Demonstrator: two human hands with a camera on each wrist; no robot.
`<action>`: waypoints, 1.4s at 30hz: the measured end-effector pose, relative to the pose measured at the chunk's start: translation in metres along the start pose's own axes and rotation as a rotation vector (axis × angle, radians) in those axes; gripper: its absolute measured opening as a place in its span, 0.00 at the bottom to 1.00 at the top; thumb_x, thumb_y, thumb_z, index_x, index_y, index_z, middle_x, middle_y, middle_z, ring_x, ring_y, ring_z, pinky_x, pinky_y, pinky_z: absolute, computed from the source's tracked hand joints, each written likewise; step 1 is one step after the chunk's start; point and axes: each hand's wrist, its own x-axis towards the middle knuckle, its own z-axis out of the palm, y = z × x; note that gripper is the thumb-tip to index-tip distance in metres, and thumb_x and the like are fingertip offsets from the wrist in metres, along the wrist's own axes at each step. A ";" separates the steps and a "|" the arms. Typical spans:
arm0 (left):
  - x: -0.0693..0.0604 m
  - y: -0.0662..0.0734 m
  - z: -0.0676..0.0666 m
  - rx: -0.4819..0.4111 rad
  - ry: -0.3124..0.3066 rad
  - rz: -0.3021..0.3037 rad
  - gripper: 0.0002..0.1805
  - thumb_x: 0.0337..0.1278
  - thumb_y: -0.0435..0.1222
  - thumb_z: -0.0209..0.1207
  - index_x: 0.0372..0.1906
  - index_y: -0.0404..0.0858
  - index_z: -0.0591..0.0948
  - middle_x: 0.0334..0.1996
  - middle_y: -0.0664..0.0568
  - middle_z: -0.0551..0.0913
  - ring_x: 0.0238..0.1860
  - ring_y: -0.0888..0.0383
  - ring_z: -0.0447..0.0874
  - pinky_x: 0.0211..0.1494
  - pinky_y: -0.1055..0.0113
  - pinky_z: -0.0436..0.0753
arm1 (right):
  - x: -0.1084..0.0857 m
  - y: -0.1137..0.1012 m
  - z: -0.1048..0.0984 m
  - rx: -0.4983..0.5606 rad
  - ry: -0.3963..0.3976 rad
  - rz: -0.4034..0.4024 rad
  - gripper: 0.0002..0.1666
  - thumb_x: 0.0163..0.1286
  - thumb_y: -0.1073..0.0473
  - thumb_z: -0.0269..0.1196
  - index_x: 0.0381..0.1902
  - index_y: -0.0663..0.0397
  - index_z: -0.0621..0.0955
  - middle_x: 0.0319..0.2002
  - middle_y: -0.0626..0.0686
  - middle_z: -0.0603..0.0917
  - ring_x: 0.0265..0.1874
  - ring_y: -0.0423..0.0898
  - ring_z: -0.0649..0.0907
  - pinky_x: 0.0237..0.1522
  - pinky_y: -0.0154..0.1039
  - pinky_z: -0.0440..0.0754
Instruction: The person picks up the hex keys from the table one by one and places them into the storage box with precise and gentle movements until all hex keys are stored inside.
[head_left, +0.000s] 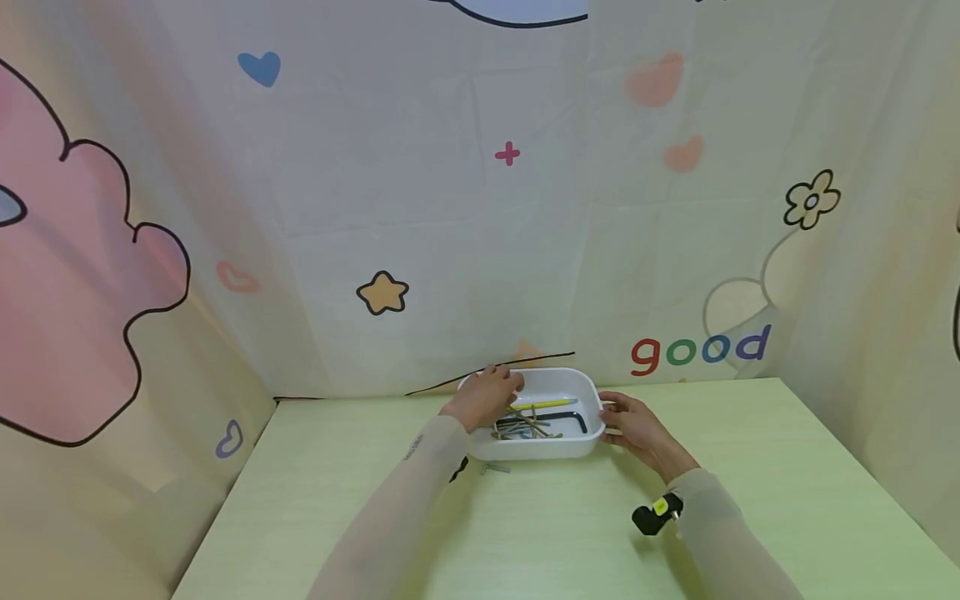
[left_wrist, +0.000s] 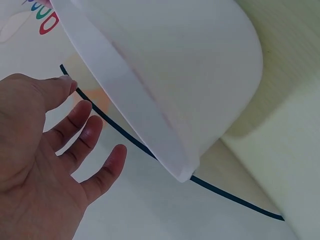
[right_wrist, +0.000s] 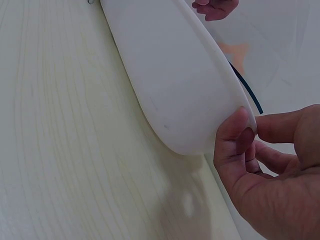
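Observation:
A white plastic tub [head_left: 534,451] stands at the back of the table. Inside it lie a yellow pen-like stick [head_left: 551,404], a black hex key [head_left: 583,422] and several thin brass-coloured and silvery metal pieces [head_left: 525,427]. My right hand [head_left: 633,427] pinches the tub's right rim between thumb and fingers, as the right wrist view shows. Over the tub's left side is my left hand [head_left: 487,397], its fingers loosely bent; in the left wrist view they hold nothing and lie apart from the rim. A small bent silvery metal piece [head_left: 496,468] lies in front of the tub.
The pale wood-grain table [head_left: 562,533] ends against a printed cloth backdrop [head_left: 450,208] right behind the tub. Cloth also hangs along both sides. A black device with a yellow label [head_left: 658,512] is at my right wrist.

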 end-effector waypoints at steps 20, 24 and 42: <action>-0.039 0.004 -0.001 0.044 0.184 0.075 0.16 0.72 0.42 0.53 0.61 0.50 0.74 0.52 0.56 0.77 0.55 0.55 0.75 0.57 0.57 0.81 | 0.000 0.003 0.000 -0.003 -0.002 -0.022 0.29 0.75 0.66 0.49 0.72 0.62 0.62 0.49 0.54 0.72 0.44 0.48 0.76 0.42 0.34 0.83; -0.050 0.005 0.001 0.085 0.244 0.109 0.17 0.70 0.43 0.55 0.60 0.51 0.74 0.52 0.57 0.78 0.55 0.56 0.75 0.56 0.59 0.81 | 0.000 0.002 0.000 -0.006 -0.009 -0.023 0.29 0.75 0.66 0.50 0.72 0.63 0.61 0.50 0.55 0.72 0.44 0.47 0.76 0.42 0.34 0.84; -0.089 0.014 0.014 0.202 0.315 0.142 0.18 0.68 0.47 0.56 0.59 0.49 0.74 0.53 0.56 0.78 0.52 0.57 0.75 0.50 0.64 0.83 | -0.002 0.002 0.002 -0.011 -0.008 -0.029 0.29 0.76 0.66 0.49 0.72 0.63 0.61 0.52 0.58 0.71 0.46 0.50 0.76 0.42 0.34 0.84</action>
